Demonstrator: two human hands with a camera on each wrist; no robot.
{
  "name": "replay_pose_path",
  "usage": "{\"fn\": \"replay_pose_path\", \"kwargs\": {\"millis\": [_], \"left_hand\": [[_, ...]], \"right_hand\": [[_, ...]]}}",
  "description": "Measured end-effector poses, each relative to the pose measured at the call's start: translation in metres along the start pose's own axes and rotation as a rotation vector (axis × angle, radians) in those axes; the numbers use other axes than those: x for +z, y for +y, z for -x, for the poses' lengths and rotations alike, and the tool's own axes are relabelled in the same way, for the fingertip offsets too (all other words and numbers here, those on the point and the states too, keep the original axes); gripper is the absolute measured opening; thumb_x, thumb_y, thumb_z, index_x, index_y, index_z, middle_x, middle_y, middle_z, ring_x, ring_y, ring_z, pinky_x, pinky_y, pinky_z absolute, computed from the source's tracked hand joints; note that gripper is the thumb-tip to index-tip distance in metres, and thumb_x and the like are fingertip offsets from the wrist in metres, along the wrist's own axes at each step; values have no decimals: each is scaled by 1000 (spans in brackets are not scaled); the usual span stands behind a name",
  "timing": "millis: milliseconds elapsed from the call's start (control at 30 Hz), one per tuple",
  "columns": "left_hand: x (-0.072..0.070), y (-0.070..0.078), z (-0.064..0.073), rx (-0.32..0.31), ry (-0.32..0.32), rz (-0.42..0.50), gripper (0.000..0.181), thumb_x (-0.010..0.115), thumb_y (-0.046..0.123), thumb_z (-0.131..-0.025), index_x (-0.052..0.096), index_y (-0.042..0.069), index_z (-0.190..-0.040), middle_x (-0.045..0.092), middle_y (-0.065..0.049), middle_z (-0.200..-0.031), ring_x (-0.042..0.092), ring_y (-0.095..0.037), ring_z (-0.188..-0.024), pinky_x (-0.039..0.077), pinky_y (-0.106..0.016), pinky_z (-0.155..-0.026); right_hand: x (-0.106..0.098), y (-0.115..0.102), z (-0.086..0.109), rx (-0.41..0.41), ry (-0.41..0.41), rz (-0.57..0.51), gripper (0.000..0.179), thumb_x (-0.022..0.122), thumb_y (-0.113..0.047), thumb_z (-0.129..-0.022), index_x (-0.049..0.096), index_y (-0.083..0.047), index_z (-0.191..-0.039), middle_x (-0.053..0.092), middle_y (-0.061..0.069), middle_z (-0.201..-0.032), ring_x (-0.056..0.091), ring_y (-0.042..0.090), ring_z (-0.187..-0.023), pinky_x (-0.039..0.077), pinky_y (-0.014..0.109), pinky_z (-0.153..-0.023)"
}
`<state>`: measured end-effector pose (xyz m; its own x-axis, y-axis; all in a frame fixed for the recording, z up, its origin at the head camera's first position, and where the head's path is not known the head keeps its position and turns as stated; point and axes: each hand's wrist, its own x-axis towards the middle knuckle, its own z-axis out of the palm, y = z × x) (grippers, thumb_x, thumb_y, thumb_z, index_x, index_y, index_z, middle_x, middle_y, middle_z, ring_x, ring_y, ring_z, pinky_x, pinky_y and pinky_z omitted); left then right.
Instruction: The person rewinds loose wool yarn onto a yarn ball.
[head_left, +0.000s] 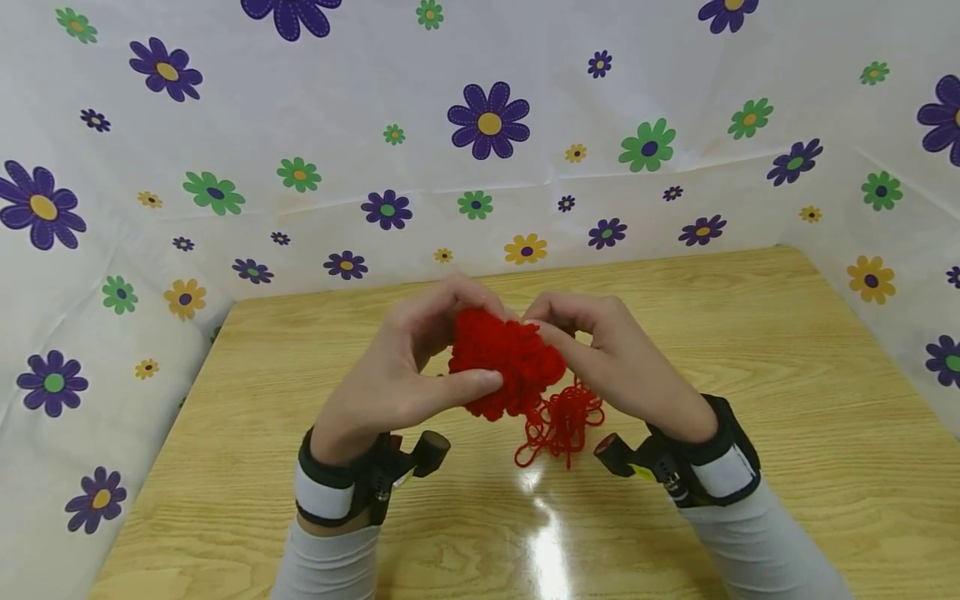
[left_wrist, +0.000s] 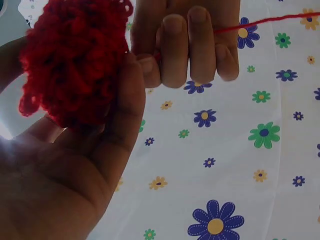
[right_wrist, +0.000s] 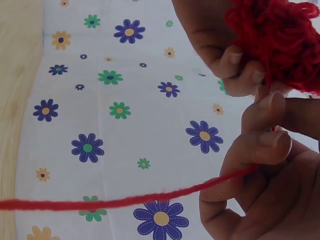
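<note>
A thick bundle of looped red yarn (head_left: 504, 367) is held above the table by my left hand (head_left: 401, 367), thumb across its near side and fingers behind it. In the left wrist view the bundle (left_wrist: 75, 60) rests against the curved fingers. At its right side is my right hand (head_left: 618, 358), fingers curled close to the left fingertips. The right wrist view shows those curled fingers gripping a single strand of red yarn (right_wrist: 125, 201), which runs off to the left of that view. Below the hands lies a loose tangle of red yarn (head_left: 567, 419).
The wooden table (head_left: 750, 333) stretches beneath both hands. A white flower-patterned cloth (head_left: 337, 125) rises behind it and along both sides. Each wrist wears a black strap with a small camera mount, the left one (head_left: 431, 452) close to the right one (head_left: 615, 454).
</note>
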<state>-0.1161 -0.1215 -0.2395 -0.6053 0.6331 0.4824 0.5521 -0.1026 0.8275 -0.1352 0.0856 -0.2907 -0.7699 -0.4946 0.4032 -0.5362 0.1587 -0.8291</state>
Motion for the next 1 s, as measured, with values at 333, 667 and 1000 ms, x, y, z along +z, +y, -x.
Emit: {"fn": "replay_pose_path", "kwargs": {"millis": [333,667,1000], "left_hand": [[-1,3,2,-38,21,-125,35,61,-14,-72,49,-5,-103,57,-8,-92,58,-20,-79,50,-38,-73],[2,7,0,-52,47,-243,33,65,-11,-71,52,-3,-100,57,-7,-90,58,-17,-78,50,-34,-73],[2,3,-1,-51,14,-291,33,68,-8,-70,53,-2,-98,58,-6,-88,58,-14,-73,51,-31,-69]], "right_hand": [[-5,-23,2,48,59,-18,9,52,-12,-89,60,-11,-85,48,3,-65,46,17,-59,40,30,-50],[-6,-35,2,64,126,62,7,55,-6,-87,61,-8,-84,47,4,-61,45,15,-56,35,28,-44],[-6,-35,2,73,150,74,7,57,-6,-85,64,-8,-85,49,3,-60,44,15,-54,34,27,-41]]}}
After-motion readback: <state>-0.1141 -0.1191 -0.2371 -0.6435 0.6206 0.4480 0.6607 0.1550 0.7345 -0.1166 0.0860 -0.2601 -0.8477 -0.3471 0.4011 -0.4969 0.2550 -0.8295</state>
